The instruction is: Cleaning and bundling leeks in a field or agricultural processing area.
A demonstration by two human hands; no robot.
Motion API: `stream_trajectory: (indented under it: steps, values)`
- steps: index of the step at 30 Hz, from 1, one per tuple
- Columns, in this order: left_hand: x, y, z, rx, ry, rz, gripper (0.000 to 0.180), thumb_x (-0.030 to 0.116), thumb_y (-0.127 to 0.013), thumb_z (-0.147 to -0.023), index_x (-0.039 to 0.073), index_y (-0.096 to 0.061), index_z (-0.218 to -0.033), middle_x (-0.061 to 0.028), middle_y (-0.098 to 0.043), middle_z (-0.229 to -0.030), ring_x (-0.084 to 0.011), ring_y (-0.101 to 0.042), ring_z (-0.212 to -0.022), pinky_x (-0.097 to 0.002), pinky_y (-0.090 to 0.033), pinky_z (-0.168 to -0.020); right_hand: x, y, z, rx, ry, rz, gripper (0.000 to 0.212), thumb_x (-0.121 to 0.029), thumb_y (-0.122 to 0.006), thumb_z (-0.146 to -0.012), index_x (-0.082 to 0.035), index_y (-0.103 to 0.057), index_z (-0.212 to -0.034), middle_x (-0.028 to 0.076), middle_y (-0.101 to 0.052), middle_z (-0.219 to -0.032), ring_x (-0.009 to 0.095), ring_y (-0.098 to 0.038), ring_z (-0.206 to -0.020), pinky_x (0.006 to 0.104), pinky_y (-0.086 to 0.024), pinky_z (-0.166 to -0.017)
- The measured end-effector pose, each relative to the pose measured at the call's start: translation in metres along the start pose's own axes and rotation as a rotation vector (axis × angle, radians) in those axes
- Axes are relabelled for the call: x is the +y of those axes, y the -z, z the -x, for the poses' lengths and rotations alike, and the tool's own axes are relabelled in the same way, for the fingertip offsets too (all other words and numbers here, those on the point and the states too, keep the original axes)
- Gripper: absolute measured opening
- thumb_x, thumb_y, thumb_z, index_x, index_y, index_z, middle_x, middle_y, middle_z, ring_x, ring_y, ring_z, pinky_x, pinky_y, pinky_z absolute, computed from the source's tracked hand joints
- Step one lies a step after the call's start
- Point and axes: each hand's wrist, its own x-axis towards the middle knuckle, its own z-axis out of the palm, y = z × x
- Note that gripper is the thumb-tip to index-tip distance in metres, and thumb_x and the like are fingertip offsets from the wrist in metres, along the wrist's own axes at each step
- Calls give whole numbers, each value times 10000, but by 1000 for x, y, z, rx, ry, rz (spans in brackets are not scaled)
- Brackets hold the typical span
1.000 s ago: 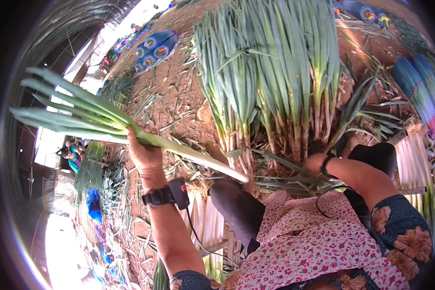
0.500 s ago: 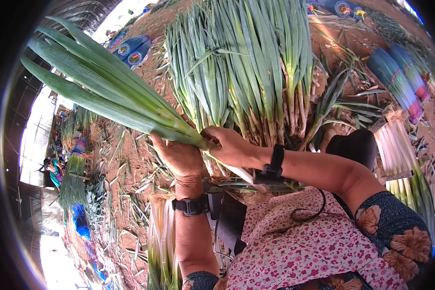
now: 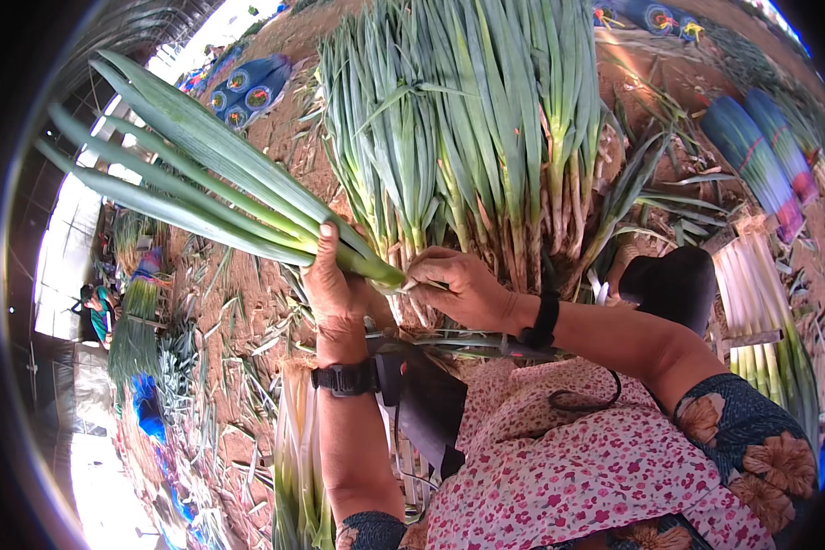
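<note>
A large green onion [image 3: 247, 194] with long, thick leaves lies slantwise in front of me, its leaf tips fanning out to the upper left. My left hand [image 3: 333, 286] is closed around its lower part, thumb on top. At the stalk's lower end, my right hand [image 3: 463, 289] pinches with thumb and fingertips, where a thin pale strip shows; the white end is mostly hidden by this hand. Just beyond my hands rests a thick row of untrimmed green onions [image 3: 467, 119], leaves away from me and soil-stained stalks toward me.
Pale-stalked green onions lie in one stack [image 3: 293, 440] beside my left forearm and another stack [image 3: 752, 284] at the right. Wrapped bundles [image 3: 756, 156] lie farther right. Loose leaves litter the brown ground [image 3: 238, 385]. Another person [image 3: 98, 307] is at the far left.
My left hand has turned, its thumb now over the stalk. My right hand has shifted slightly right and down to the stalk's end. The green onion's leaves have rotated and spread apart.
</note>
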Motion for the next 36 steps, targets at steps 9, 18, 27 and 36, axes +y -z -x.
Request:
stream_trajectory:
  steps: [9,18,27,36]
  values:
    - [-27,19,6,-120,161,195,344,253,-648,-836,31,-514,-1062,-73,-562,-815,-169,-543,-710,-294,-474,-635,14,-23,-5,119,-386,-838,112,-134,-531,-922,-47,-559,-987,-3,-592,-922,57,-540,-842,222,-458,-751]
    - [-28,62,-6,52,108,174,172,196,-586,-845,75,-466,-823,-11,-446,-675,-109,-406,-509,-273,-405,-496,7,-12,-3,-80,-609,-1087,113,-157,-488,-902,-46,-498,-881,5,-499,-734,89,-472,-638,248,-386,-563]
    - [45,125,-38,378,-16,-54,89,91,-565,-825,62,-481,-823,-21,-468,-655,-111,-420,-468,-265,-381,-438,16,40,90,-975,-646,274,246,-227,-634,-803,-32,-605,-951,161,-625,-735,265,-629,-705,395,-480,-611]
    - [87,192,-45,654,-32,-179,131,92,-591,-807,72,-471,-854,-9,-464,-666,-88,-398,-454,-225,-383,-403,21,114,206,-1263,-605,586,178,-137,-514,-728,-27,-613,-826,179,-611,-705,374,-606,-662,455,-476,-593]
